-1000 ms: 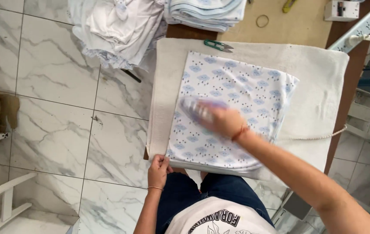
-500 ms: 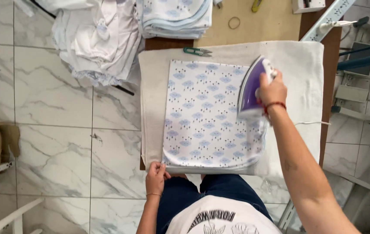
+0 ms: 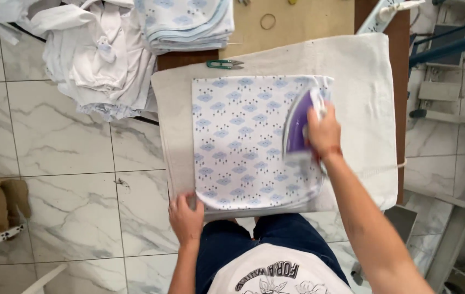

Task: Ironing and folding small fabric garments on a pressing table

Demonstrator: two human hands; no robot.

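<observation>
**Iron on the right edge of a patterned cloth**

Floor: white marble-veined tiles (image 3: 63,141), filling the left half of the head view.

Table: brown wooden table (image 3: 186,59), mostly covered by a thick off-white pressing pad (image 3: 368,103). Beyond the pad shows a tan sheet surface with a small ring lying on it.

Upper left: a loose heap of white garments (image 3: 96,60) hangs over the table edge; just beside it sits a folded stack of pale blue patterned cloths (image 3: 186,22). No box, bin or basket shows anywhere, so nothing sits in a container; the piles rest bare on the table.

Work piece: square white cloth printed with small blue cloud shapes (image 3: 243,141), lying flat at the middle of the pad.

Step in hand, judged: pressing the cloth flat. The purple and white steam iron (image 3: 298,128) rests on the cloth's right side. Right hand (image 3: 324,133) is on top of it, fingers wrapped round the handle. Left hand (image 3: 186,218) pins the near left corner, fingers laid flat on the pad edge.

Small item: green-handled thread snips (image 3: 224,64), on the pad's far edge, apart from the cloth.
</observation>
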